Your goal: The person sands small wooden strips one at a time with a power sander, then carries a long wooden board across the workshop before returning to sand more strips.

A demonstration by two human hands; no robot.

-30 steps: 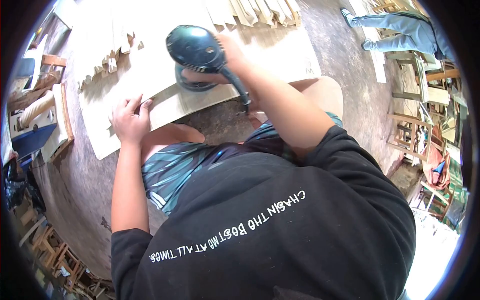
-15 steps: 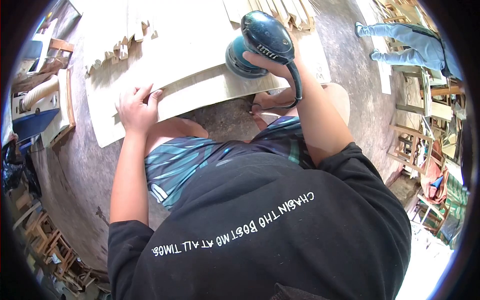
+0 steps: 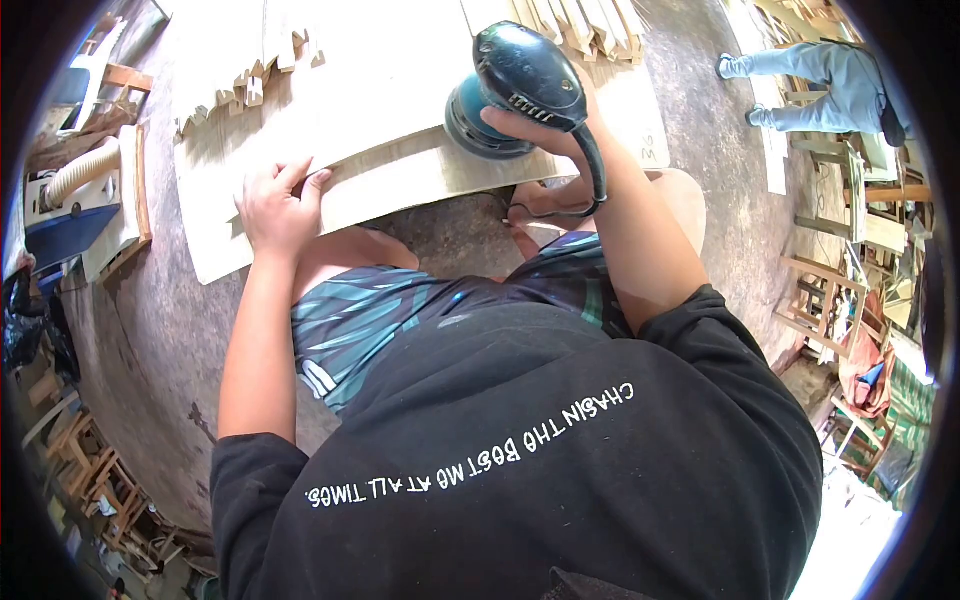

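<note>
My right hand (image 3: 545,130) is wrapped round a teal and black orbital sander (image 3: 530,75), whose round pad lies on a long pale wooden piece (image 3: 400,185). From the sander's rear a black cord (image 3: 598,170) hangs down past my wrist. At the left end of the same piece, my left hand (image 3: 280,205) presses down with bent fingers, its thumb lying near the piece's upper edge. Beneath both hands is a broad pale board (image 3: 215,255), and the sander hides part of the wooden piece.
Cut wooden strips (image 3: 255,85) lie at the board's far left, with more strips (image 3: 590,30) at the far right. A person in light blue trousers (image 3: 830,85) stands at the right. Wooden frames (image 3: 825,300) line the right side, and a ribbed hose (image 3: 85,170) is at the left.
The sander and my right hand have shifted slightly left along the wooden piece. My left hand stays on its end. The view has tilted a little.
</note>
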